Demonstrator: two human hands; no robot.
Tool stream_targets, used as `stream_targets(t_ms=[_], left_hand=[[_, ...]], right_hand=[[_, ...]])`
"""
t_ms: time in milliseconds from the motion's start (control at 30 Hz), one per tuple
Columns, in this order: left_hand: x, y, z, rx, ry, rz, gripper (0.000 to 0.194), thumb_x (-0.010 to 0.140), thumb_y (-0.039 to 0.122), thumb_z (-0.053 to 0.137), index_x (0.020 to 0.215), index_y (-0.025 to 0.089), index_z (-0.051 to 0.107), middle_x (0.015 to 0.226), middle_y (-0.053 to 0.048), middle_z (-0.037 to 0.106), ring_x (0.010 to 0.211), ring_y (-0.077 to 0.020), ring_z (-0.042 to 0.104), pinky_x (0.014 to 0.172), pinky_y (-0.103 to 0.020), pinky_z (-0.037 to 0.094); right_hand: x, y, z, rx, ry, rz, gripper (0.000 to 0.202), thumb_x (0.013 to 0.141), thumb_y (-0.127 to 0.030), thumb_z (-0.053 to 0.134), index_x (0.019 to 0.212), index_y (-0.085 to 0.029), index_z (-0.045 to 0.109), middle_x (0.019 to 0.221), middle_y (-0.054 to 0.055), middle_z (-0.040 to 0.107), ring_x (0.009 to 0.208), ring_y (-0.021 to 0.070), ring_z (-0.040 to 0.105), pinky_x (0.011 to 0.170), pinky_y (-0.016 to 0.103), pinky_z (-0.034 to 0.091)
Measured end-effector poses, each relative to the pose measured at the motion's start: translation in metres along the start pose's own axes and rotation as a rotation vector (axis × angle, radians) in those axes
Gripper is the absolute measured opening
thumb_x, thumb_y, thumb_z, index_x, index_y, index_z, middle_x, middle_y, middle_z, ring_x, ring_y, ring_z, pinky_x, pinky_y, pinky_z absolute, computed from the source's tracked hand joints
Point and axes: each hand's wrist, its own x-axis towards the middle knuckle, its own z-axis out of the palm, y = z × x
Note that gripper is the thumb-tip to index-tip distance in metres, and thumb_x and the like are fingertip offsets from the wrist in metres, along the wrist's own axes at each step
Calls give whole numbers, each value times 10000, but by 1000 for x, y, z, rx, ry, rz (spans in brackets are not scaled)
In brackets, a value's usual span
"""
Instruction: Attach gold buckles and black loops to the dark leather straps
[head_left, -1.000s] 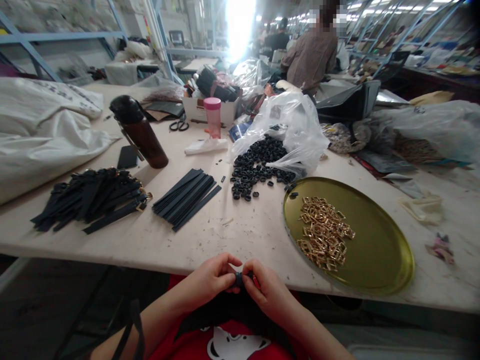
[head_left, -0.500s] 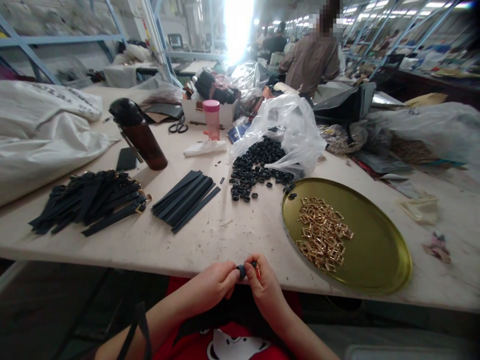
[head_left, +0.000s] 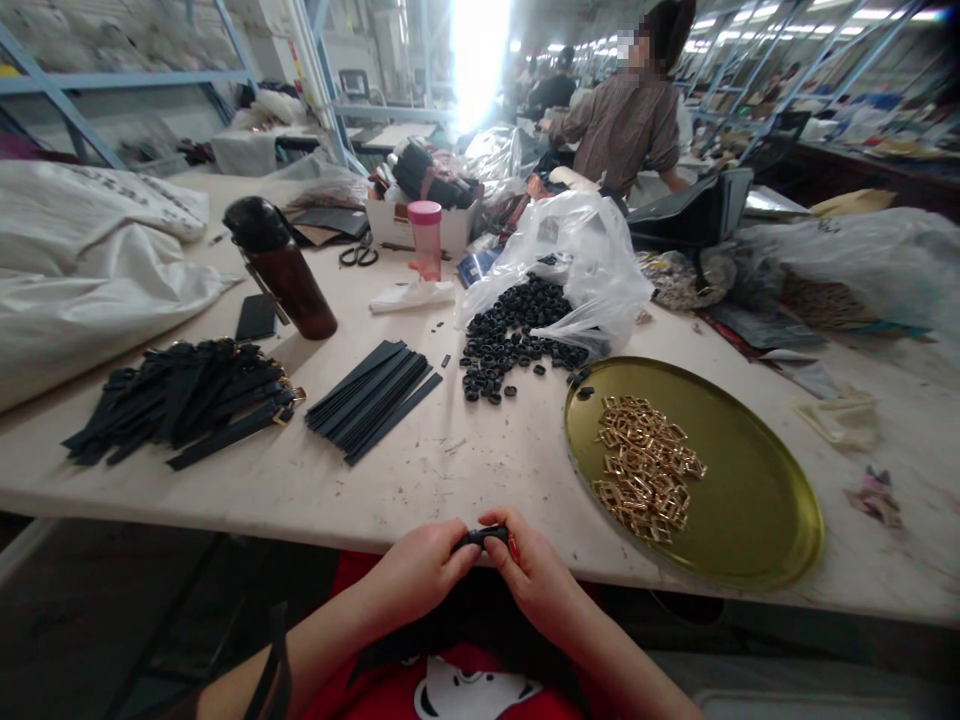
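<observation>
At the table's front edge, my left hand point(head_left: 429, 568) and my right hand point(head_left: 523, 562) face each other, both closed on a short dark strap point(head_left: 484, 537). The strap spans the gap between my thumbs and fingers; its ends are hidden in the hands. A small shiny reddish piece point(head_left: 513, 545) shows beside my right index finger, too small to identify. Beyond my hands lies a stack of flat black straps point(head_left: 371, 398). To its left is a heap of black straps with gold buckles point(head_left: 187, 395). Small black loops point(head_left: 517, 325) spill from a clear plastic bag point(head_left: 585, 250).
A round gold tray point(head_left: 765, 500) with loose gold buckles point(head_left: 649, 465) stands at the right. Further back are a brown bottle point(head_left: 289, 275), a phone point(head_left: 256, 318), scissors point(head_left: 358, 252), a pink jar point(head_left: 426, 240) and a white box point(head_left: 386, 222). A person point(head_left: 626, 120) stands behind the table.
More of the dark strap now shows between my hands, and my right fingers have shifted along it. The person at the back has turned and stretched an arm out.
</observation>
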Motion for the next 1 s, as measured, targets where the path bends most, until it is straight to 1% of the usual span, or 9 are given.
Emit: stream_targets(t_ms=[67,167,367,433,533,600,733,833,1000], left_hand=[[-3,1,-6,-80,-70,25,266,857,323,354,787,181,569,751,-28,618,679,-163,541,616,-237,379],[-4,3,-11,-152,-162,45,272,858,284,328,729,181,544,653,12,560,606,-132,496,590,-219,375],[6,5,-3,-165,-79,21,295,841,294,344,784,153,596,755,-28,611,681,-155,509,622,-238,374],[8,5,-1,-180,-88,2,327,841,305,333,739,151,603,686,-11,589,642,-145,498,587,-231,357],[7,5,-3,-251,-123,-32,340,839,325,330,703,151,588,562,29,489,541,-115,442,510,-212,323],[5,6,-6,-354,-187,-53,326,842,346,330,747,147,571,532,47,442,481,-97,403,461,-197,310],[-1,6,-9,-509,-268,-55,283,844,356,351,822,145,538,562,45,490,453,-76,415,449,-176,326],[-3,6,-7,-483,-251,-68,299,859,368,326,807,153,527,554,44,502,437,-75,417,440,-177,318],[-4,9,-9,-336,-216,-20,349,870,348,307,639,168,498,543,36,479,491,-92,446,508,-196,357]], right_hand=[[-1,0,-4,2,-10,-6,108,857,-239,418,910,-193,501,751,14,597,702,151,555,623,260,414],[0,1,-3,30,51,20,113,859,-274,409,822,-196,481,675,-5,558,646,144,534,586,254,413],[0,0,4,136,113,59,146,857,-319,407,788,-200,456,648,-14,528,604,135,513,556,246,416],[1,0,4,155,126,63,150,857,-324,416,788,-200,464,630,-22,516,585,130,497,536,239,406],[1,2,2,137,148,63,160,850,-327,437,780,-191,483,629,-25,501,583,126,479,531,235,393],[1,2,0,124,136,62,167,850,-329,439,776,-187,485,634,-25,500,591,125,478,539,234,391],[0,2,-1,103,72,27,155,868,-308,416,793,-188,479,656,-16,526,609,125,493,555,233,388],[-4,2,-3,61,12,-18,150,881,-295,401,816,-189,484,688,-6,554,636,129,508,586,239,389],[-10,3,-5,-9,-7,-63,156,888,-300,390,837,-193,492,729,4,556,690,138,515,628,247,396]])
